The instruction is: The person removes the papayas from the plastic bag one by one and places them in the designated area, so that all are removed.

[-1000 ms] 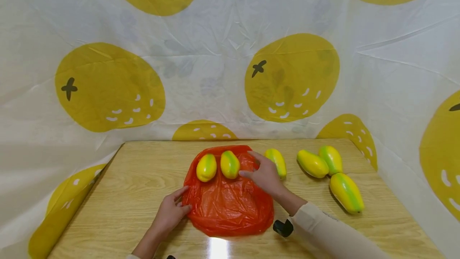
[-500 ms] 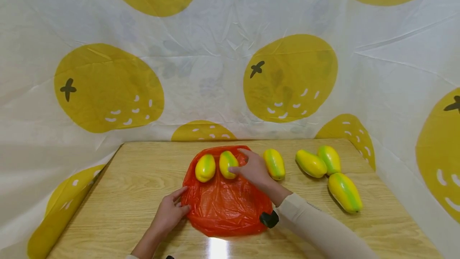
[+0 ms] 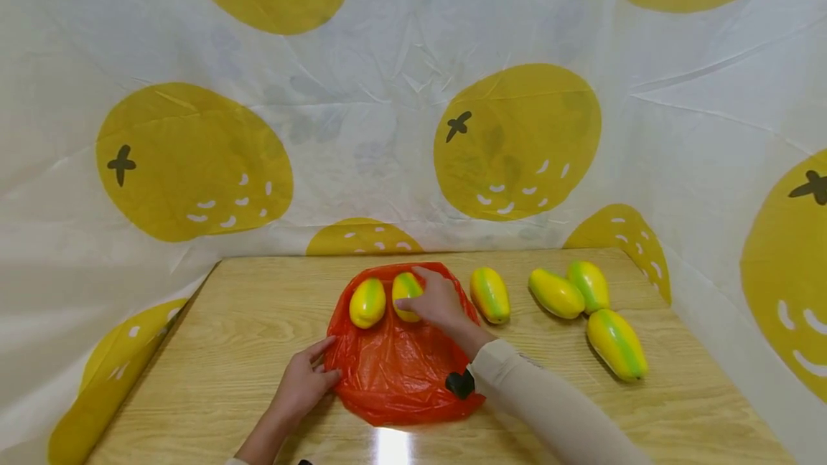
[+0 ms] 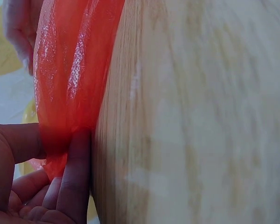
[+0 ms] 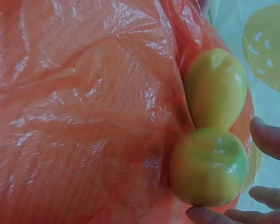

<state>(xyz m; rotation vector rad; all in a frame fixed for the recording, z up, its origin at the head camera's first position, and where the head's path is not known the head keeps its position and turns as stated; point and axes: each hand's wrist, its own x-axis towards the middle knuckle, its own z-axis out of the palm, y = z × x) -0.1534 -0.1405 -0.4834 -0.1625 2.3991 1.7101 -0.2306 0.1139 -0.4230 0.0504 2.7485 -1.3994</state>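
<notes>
In the head view a red plastic bag (image 3: 394, 379) lies spread on the table, with two yellow-and-green papayas at its far end, the left one (image 3: 367, 303) and the right one (image 3: 405, 298). My left hand (image 3: 305, 382) pinches the bag's left edge; in the left wrist view the red film (image 4: 74, 70) runs between thumb and fingers. My right hand (image 3: 439, 298) is at the right papaya, its thumb in front and fingers behind. In the right wrist view the fingers (image 5: 273, 140) are spread around this nearer papaya (image 5: 207, 168), with a gap on one side.
Just right of the bag lies a single papaya (image 3: 489, 296). Farther right is a group of three more papayas, one of them nearest the front (image 3: 617, 344). A fruit-print cloth (image 3: 362, 163) hangs behind the wooden table (image 3: 245, 321) and along its sides.
My right hand has moved left from the bag's right edge to the right papaya, uncovering the papaya beside the bag. The left hand keeps its place at the bag's edge.
</notes>
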